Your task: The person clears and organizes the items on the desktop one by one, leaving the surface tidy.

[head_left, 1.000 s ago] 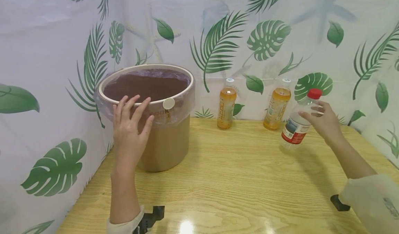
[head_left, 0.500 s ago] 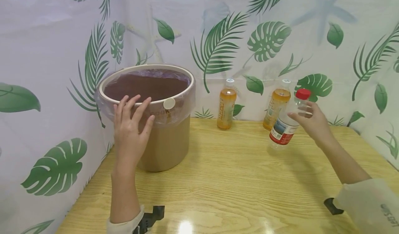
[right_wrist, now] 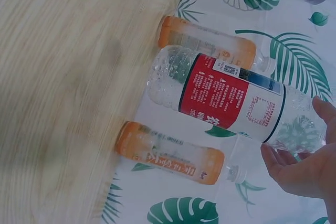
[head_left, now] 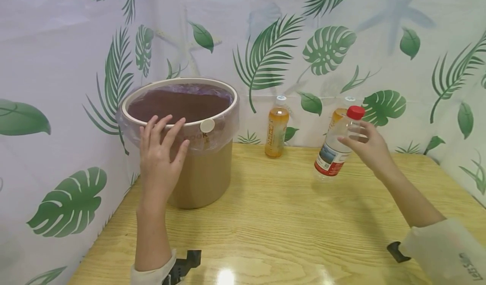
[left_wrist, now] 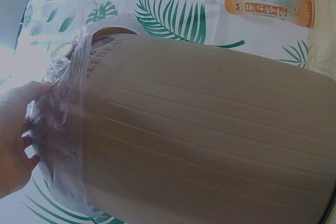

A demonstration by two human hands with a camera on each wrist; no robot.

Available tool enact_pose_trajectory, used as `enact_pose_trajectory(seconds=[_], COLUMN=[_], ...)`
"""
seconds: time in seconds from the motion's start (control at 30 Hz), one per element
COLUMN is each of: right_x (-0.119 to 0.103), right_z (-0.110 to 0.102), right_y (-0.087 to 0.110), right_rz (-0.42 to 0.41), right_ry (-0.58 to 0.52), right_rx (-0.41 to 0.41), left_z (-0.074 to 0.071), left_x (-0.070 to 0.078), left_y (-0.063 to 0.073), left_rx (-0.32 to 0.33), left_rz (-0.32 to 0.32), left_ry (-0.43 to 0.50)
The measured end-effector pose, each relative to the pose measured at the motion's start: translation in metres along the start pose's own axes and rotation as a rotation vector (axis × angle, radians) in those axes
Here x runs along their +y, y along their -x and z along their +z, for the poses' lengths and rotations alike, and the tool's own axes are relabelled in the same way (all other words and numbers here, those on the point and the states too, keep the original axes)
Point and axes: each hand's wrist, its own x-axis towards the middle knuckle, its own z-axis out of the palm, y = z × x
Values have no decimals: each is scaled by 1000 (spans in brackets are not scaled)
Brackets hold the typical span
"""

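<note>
My right hand (head_left: 370, 150) grips a clear plastic water bottle (head_left: 336, 148) near its neck. The bottle has a red cap and a red-and-white label, and it tilts with its base toward the left, above the table. In the right wrist view, thumb and fingers lie around the upper part of the bottle (right_wrist: 231, 95). My left hand (head_left: 159, 158) rests its spread fingers on the front rim of a brown trash can (head_left: 201, 175). A thin clear bag (left_wrist: 63, 124) lines the can and folds down over its rim; the left fingertips lie against it.
An orange drink bottle (head_left: 276, 129) with a white cap stands at the table's back edge. Another orange bottle (head_left: 339, 114) stands to its right, partly covered by the water bottle in the head view. A leaf-patterned sheet (head_left: 262, 61) hangs behind the wood-grain table (head_left: 265, 217).
My right hand has carried the water bottle leftward, across the front of the right orange bottle. The left hand has stayed at the trash can's rim.
</note>
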Motion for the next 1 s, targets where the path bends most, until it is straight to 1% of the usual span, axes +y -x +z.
enact_pose_trajectory(seconds=[0.13, 0.4, 0.6, 0.83, 1.0], right_x=[-4, -12, -18, -25, -29], right_z=[5, 12, 17, 22, 25], right_y=[1, 1, 2, 2, 0], right_rz=[-9, -52, -53, -69, -65], right_ry=[-8, -6, -12, -21, -28], right_rx=[-7, -11, -20, -14, -12], left_z=[0, 0, 0, -1, -1], left_x=[0, 3, 3, 3, 2], left_y=[0, 0, 0, 0, 0], left_rx=[1, 18, 16, 13, 9], left_rz=[-1, -20, -22, -21, -23], left_ry=[1, 33, 32, 27, 25])
